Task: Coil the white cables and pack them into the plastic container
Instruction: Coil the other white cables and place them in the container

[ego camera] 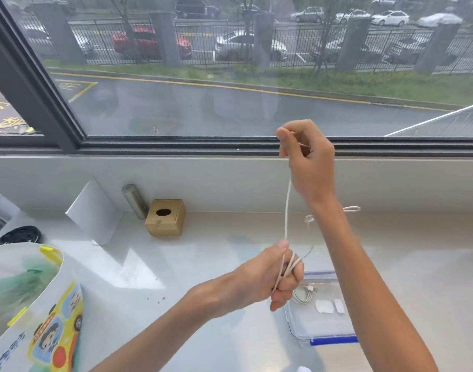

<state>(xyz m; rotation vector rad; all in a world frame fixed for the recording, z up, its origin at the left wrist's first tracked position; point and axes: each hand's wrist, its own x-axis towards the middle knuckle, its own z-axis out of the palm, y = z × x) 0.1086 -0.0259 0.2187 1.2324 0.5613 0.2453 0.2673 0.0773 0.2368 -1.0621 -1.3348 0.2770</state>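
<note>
Nearest the camera, the clear plastic container with blue clips (pixel 321 328) sits open on the pale glossy bench (pixel 208 264), and one thin white cable, already coiled (pixel 303 292), lies inside it beside two small white pads. Just above its left rim the left hand (pixel 270 277) is closed around several loops of a second thin white cable (pixel 286 210), wound about its fingers. From there a taut strand rises to the right hand (pixel 305 154), lifted in front of the window, which pinches the cable between thumb and fingers. The free tail seems to trail behind the right forearm, where a small loop shows on the bench. To wind well, I judge the right hand should carry each pass around the left with steady, light tension, laying turns side by side and matching loop size to the container's width, so the bundle drops in flat next to the first. Farther back stand a small cardboard box (pixel 165 217) and a metal cylinder (pixel 134 201).
</note>
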